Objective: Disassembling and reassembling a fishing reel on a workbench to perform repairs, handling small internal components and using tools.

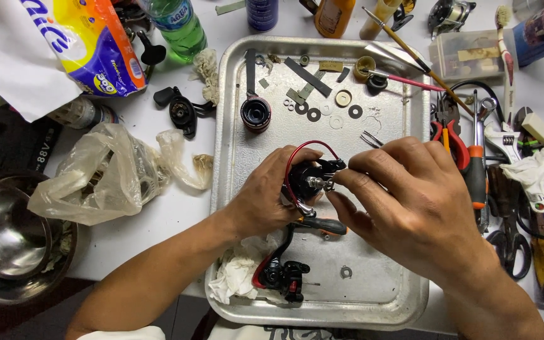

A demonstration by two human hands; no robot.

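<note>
My left hand [266, 198] grips a black fishing reel rotor with a red wire bail [306, 173] over a metal tray [234, 88]. The thumb and fingertips of my right hand [404, 201] pinch a small metal part at the rotor's shaft. Just beneath the hands lies a screwdriver with an orange and black handle [325, 225]. On the tray in front of me rests a black and red reel body [283, 275], beside a crumpled white tissue [237, 274]. A black spool [255, 114] and several washers [313, 114] lie on the far part of the tray.
Pliers with red handles [451, 135], wrenches, scissors [511, 242] and a brush lie right of the tray. A steel bowl [7, 236], a plastic bag [105, 173], a black reel handle [182, 112] and a green bottle [176, 25] lie at the left. Bottles stand along the far edge.
</note>
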